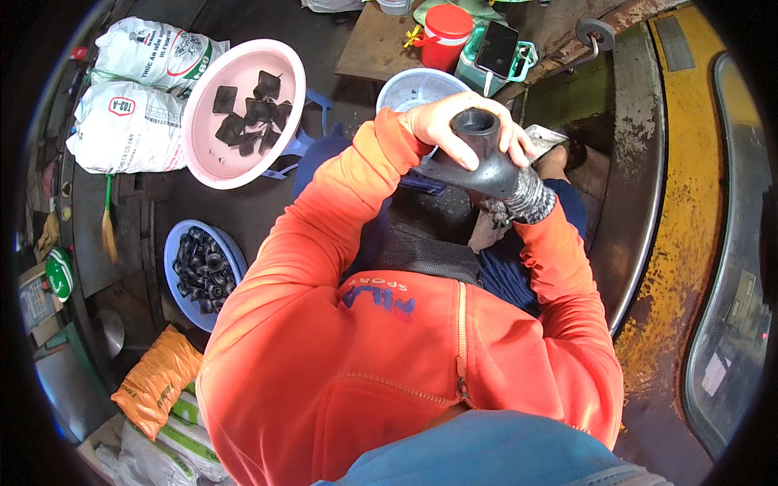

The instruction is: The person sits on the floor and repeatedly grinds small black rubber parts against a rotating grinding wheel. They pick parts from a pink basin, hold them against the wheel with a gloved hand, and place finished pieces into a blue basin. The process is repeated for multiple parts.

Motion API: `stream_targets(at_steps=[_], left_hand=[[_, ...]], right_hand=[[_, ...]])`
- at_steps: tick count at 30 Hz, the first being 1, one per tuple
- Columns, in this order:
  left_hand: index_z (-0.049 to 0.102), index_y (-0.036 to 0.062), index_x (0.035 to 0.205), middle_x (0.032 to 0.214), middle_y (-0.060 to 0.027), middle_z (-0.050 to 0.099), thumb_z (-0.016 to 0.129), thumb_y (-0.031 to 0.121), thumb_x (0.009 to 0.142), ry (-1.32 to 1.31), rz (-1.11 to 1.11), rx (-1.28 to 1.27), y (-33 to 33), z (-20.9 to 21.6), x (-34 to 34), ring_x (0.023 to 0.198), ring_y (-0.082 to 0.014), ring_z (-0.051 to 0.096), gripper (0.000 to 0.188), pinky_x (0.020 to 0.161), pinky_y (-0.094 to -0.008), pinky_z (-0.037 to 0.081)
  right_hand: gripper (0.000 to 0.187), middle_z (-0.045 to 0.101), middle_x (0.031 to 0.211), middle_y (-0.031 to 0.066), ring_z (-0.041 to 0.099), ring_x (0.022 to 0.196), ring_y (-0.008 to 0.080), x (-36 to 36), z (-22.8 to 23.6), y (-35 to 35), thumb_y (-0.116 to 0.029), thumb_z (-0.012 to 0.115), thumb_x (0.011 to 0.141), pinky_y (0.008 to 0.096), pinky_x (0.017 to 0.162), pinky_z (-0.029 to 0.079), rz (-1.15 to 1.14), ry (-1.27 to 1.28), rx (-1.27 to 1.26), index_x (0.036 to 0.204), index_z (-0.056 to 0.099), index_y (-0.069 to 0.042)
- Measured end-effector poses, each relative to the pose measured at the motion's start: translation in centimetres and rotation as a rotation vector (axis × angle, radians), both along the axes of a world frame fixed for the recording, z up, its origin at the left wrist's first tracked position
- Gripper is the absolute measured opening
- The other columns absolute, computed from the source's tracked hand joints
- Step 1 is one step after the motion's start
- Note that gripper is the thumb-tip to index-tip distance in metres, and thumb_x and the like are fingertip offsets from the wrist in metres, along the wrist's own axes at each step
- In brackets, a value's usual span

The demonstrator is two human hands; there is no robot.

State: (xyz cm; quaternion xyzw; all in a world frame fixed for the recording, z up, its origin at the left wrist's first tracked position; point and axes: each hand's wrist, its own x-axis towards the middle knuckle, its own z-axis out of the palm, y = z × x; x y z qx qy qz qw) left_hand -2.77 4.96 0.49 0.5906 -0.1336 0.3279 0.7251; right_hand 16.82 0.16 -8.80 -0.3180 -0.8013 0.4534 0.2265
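A black rubber part (486,166) with a round, hollow neck and a wide flared base is held up in front of me. My left hand (438,121) is bare and closed around its neck, with the thumb on the near side and the fingers over the far side. My right hand (528,199), in a grey knitted glove, grips the base from the right; most of its fingers are hidden behind the part. A pale blue plastic basket (413,83) sits just beyond my left hand.
At the left, a pink basin (194,130) holds several flat black pieces, and a blue basin (174,267) is filled with small black parts. White sacks (134,125) stand beside them. A red jug (444,36) and a phone (497,49) are ahead; a rusty yellow machine (681,259) borders my right.
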Motion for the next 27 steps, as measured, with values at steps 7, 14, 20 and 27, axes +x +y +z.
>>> stream_targets(at_steps=[7, 14, 20, 27], left_hand=[[0.055, 0.002, 0.124, 0.134, -0.0144, 0.051, 0.08, 0.025, 0.062, 0.199, 0.434, 0.253, 2.0, 1.6, -1.0, 0.127, -0.0245, 0.044, 0.071, 0.108, -0.0378, 0.031], [0.059, 0.0032, 0.106, 0.126, -0.0129, 0.058, 0.079, 0.007, 0.072, 0.313, 0.983, -0.009, -1.9, 0.7, 1.6, 0.119, -0.0199, 0.052, 0.04, 0.103, -0.0354, 0.038], [0.058, 0.0025, 0.098, 0.115, -0.0154, 0.065, 0.075, 0.003, 0.069, 0.122, 1.047, 0.217, -1.9, 0.2, 1.3, 0.114, -0.0239, 0.057, 0.034, 0.102, -0.0384, 0.04], [0.059, 0.0016, 0.095, 0.111, -0.0176, 0.066, 0.074, 0.004, 0.066, 0.094, 0.782, 0.136, -2.5, 1.6, 0.2, 0.108, -0.0236, 0.06, 0.033, 0.099, -0.038, 0.042]], right_hand=[[0.047, 0.057, 0.112, 0.0073, 0.055, 0.106, 0.0189, -2.3, 4.3, 2.6, -0.017, 0.068, 0.079, 0.0313, 0.087, 0.047, -0.354, 0.121, 0.16, 0.122, 0.052, -0.007], [0.044, 0.052, 0.118, 0.0079, 0.053, 0.11, 0.02, -3.7, 7.9, 1.9, -0.014, 0.061, 0.086, 0.0322, 0.091, 0.045, -0.465, 0.086, 0.31, 0.126, 0.043, -0.005], [0.043, 0.057, 0.107, 0.0067, 0.059, 0.1, 0.0197, -4.5, 6.9, 1.1, -0.011, 0.069, 0.079, 0.0324, 0.084, 0.049, -0.503, 0.412, 0.075, 0.116, 0.048, -0.004], [0.053, 0.053, 0.12, 0.009, 0.055, 0.112, 0.0241, -2.0, 9.7, 0.3, -0.015, 0.066, 0.081, 0.0375, 0.09, 0.047, -0.123, -0.063, 0.279, 0.128, 0.044, -0.005]])
